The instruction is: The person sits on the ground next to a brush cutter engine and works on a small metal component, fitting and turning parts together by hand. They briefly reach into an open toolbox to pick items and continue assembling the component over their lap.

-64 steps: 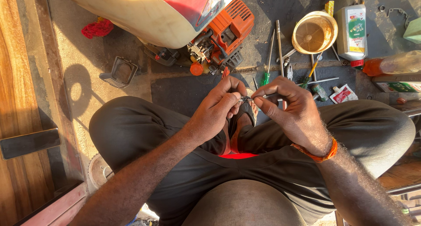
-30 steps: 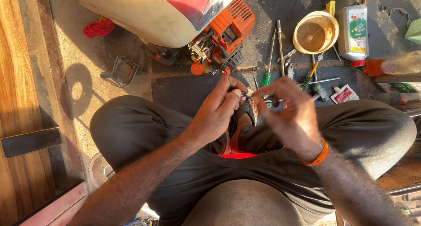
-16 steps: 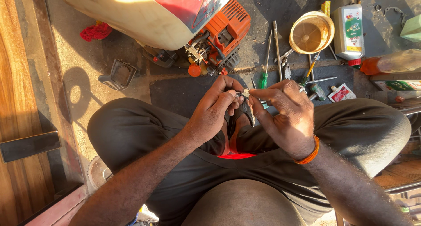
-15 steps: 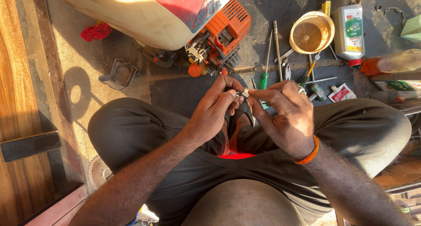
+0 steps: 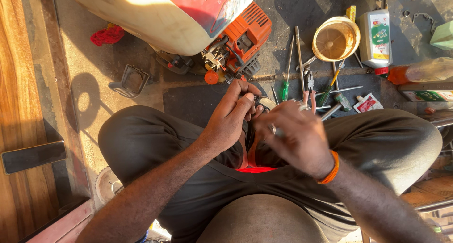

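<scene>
Small metal part [image 5: 258, 101] pinched in left hand [image 5: 231, 118]; blurred right hand [image 5: 295, 137] apparently touching.

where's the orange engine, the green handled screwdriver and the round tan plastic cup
orange engine housing [image 5: 247, 33], head view, on its ribbed top cover
green-handled screwdriver [image 5: 285, 90], head view, on the green grip
round tan plastic cup [image 5: 336, 38], head view, on its inner floor

Concrete floor [image 5: 118, 111]; dark mat [image 5: 188, 101]; screwdrivers [image 5: 288, 68], funnel [image 5: 336, 39], bottle [image 5: 375, 37].
</scene>
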The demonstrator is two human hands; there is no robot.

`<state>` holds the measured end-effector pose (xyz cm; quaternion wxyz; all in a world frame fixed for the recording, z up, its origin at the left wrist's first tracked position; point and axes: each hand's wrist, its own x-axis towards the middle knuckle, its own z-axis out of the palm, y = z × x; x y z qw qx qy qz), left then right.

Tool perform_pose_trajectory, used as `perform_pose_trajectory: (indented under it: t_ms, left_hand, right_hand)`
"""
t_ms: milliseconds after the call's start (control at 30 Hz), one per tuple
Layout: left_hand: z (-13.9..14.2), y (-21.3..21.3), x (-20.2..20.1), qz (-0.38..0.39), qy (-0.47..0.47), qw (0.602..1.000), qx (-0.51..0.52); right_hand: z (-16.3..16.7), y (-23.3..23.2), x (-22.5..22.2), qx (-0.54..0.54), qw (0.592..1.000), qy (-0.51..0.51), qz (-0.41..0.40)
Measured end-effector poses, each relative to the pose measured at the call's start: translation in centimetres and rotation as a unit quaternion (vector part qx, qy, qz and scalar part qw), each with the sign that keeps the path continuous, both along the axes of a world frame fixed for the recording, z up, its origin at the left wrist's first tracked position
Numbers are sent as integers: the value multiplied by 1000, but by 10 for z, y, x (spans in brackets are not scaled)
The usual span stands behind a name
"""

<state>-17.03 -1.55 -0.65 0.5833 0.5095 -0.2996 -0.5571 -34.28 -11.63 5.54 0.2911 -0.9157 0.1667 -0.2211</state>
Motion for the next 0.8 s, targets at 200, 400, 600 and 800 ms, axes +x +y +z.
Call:
perform_pose_trajectory:
  t_ms: [200,400,600,800]
  left_hand:
    - [8,1,7,6,8,999,-36]
    - [27,2,9,-32,-38,998,-37]
    - [36,1,7,-38,-94,994,-31]
    - [35,0,7,-27,-104,994,-24]
  right_hand:
    - [10,-10,-6,148,975,-12,-165]
    - [8,-16,-4,195,962,-30,-187]
    - [6,-21,-7,233,958,-11,-169]
    - [2,-24,-9,343,932,-1,-120]
